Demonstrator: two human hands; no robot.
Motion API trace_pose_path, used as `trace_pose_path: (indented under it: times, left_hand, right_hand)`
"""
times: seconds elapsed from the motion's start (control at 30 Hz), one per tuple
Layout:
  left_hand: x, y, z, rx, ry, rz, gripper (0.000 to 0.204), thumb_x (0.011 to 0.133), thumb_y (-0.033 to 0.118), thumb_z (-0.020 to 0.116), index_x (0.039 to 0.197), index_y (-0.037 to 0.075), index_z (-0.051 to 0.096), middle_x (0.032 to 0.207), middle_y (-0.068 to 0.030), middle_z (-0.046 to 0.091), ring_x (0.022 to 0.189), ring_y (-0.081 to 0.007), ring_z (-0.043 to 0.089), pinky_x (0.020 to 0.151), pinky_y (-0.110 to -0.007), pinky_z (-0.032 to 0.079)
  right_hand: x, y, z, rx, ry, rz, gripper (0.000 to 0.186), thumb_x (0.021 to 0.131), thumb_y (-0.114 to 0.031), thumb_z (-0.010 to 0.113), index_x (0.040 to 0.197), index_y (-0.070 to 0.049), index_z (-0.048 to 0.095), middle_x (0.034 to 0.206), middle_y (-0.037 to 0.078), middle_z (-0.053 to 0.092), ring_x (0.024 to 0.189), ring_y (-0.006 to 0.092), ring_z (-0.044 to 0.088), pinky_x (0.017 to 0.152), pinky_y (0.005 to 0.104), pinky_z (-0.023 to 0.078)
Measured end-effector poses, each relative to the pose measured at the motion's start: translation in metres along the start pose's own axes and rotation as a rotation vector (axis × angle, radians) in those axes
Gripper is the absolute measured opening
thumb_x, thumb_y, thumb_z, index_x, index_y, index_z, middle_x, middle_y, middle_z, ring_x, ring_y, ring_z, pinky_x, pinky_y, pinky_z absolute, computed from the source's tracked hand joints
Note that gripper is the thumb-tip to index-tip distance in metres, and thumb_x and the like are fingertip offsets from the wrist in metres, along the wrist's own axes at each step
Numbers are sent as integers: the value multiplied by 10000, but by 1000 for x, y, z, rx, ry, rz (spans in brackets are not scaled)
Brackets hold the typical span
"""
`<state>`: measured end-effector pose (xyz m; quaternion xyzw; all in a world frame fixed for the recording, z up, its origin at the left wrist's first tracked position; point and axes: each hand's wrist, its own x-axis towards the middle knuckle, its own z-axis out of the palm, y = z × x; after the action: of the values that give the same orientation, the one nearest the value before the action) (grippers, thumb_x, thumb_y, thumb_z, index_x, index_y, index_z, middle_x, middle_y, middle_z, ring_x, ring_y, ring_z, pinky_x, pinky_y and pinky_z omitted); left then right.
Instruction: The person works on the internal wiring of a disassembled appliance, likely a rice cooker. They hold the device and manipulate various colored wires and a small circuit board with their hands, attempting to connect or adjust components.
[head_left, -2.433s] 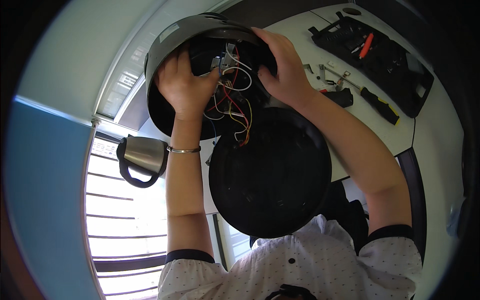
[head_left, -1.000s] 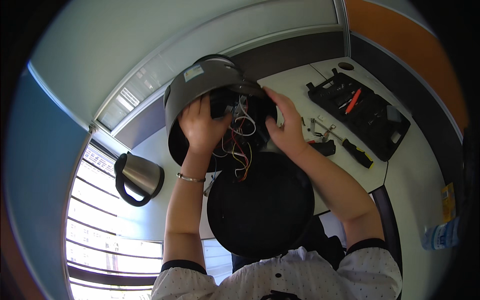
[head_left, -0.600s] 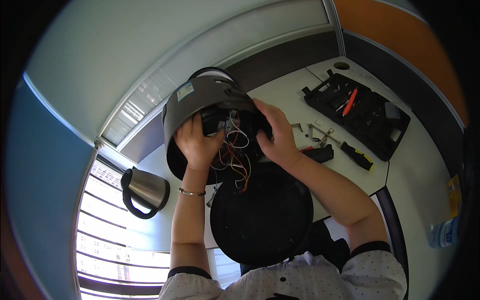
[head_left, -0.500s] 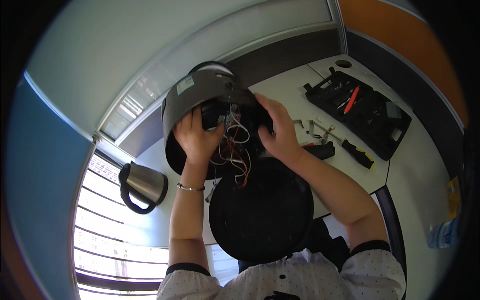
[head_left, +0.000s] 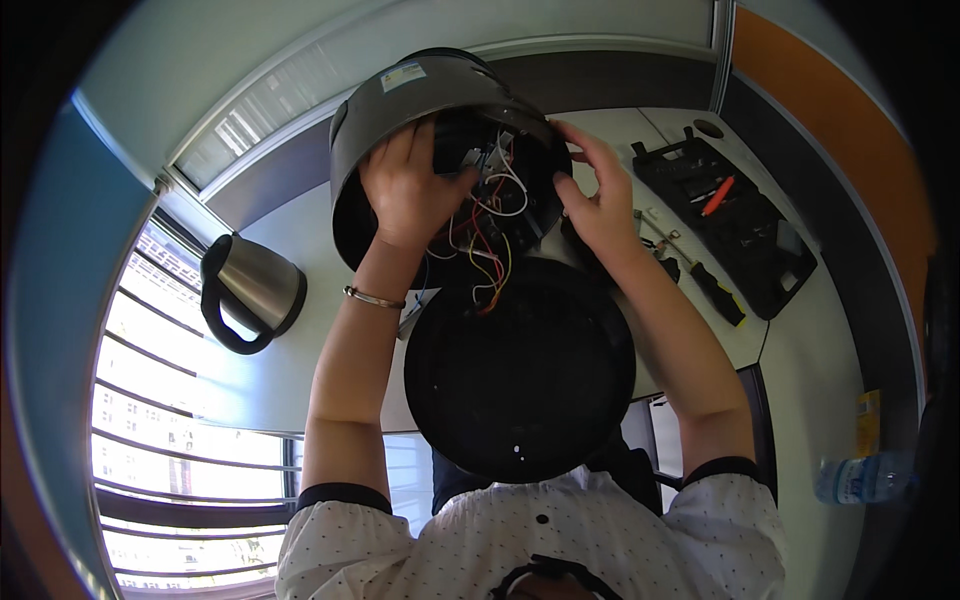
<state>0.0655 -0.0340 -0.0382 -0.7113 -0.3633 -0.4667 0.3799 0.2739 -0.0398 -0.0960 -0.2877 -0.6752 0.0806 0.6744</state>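
A dark grey, drum-shaped appliance housing, probably a rice cooker, lies tipped with its open underside toward me. Red, yellow and white wires spill from inside and run down to a round black base cover, which rests near my lap. My left hand reaches into the opening, fingers stretched along the inner wall and fingertips partly hidden; its thumb points at the wiring. At the right rim, my right hand grips the housing between fingers and thumb.
A steel kettle with a black handle stands at the left by the window. On the right lie an open black tool case, a yellow-and-black screwdriver and small metal parts. A plastic bottle is at the far right.
My view has shifted, so the housing, cover and kettle sit higher in the picture. Both hands keep nearly the same places on the housing.
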Motion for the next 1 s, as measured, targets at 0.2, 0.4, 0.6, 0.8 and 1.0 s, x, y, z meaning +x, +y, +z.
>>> trace_pose_path:
  times: [0.2,0.4,0.6,0.8,1.0]
  left_hand:
    - [3,-1,1,-20,-15,26,632,461,290,813,1025,52,659,1021,-90,634,939,-247,606,797,-368,492]
    - [-1,-3,3,-18,-5,-10,628,478,308,802,1035,54,662,1041,-62,631,936,-231,600,804,-374,483]
    - [-7,-4,0,-10,-10,-50,663,512,347,786,1091,56,647,1083,-27,615,996,-203,576,848,-378,460]
    - [-7,-3,-1,-24,-38,-86,664,513,365,792,1085,62,646,1092,-17,608,1021,-191,572,846,-374,463]
    - [-7,-3,2,-4,-16,-82,656,504,362,797,1075,72,654,1092,-19,612,1022,-197,573,846,-383,463]
  right_hand:
    - [15,-4,3,-177,-36,-66,614,673,-155,768,1225,-42,524,1159,129,569,1089,286,521,924,373,416]
    - [19,1,12,-228,-55,-41,731,618,-213,832,1239,-28,495,1165,140,551,1110,318,497,949,391,397]
    - [18,11,24,-216,-58,-25,725,622,-162,827,1242,-8,484,1174,161,539,1096,319,506,942,388,407]
    - [25,17,24,-169,-60,7,654,677,-161,805,1233,-11,496,1183,155,540,1096,307,510,935,378,408]
    - [15,6,18,-214,44,-35,521,741,-159,760,1190,-24,531,1163,137,558,1056,281,516,882,359,427]
